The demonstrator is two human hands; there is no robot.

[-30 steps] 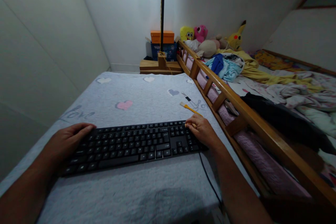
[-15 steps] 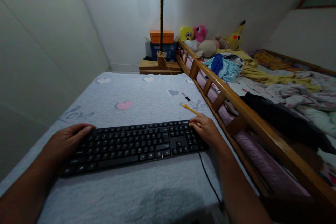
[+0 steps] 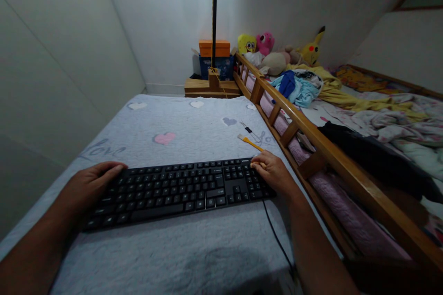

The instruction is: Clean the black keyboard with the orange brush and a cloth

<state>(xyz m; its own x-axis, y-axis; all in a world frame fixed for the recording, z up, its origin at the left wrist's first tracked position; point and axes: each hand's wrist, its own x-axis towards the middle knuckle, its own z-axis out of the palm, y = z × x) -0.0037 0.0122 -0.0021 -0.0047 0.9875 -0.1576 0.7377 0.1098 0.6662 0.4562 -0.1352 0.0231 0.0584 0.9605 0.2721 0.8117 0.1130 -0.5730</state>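
A black keyboard (image 3: 180, 189) lies keys up across the bed sheet, its number pad at the right. At its left end my left hand (image 3: 92, 184) is closed round the edge, thumb on top and fingers partly hidden. My right hand (image 3: 273, 170) grips the upper right corner, thumb over the edge. A small brush with a yellow handle (image 3: 254, 145) and pale bristles reaches out just beyond my right hand; whether the hand touches its handle I cannot tell. Farther back lies a small dark item with thin wire-like ends (image 3: 248, 130), too small to name.
A black cable (image 3: 275, 235) runs from below the keyboard's right end towards me. Along the right stands a wooden bed rail (image 3: 294, 115), with clothes and plush toys beyond. At the far end are an orange box (image 3: 214, 48) and a dark pole (image 3: 214, 18) on a wooden base.
The view has shifted very slightly. Both hands stay on the keyboard, which has hardly moved.
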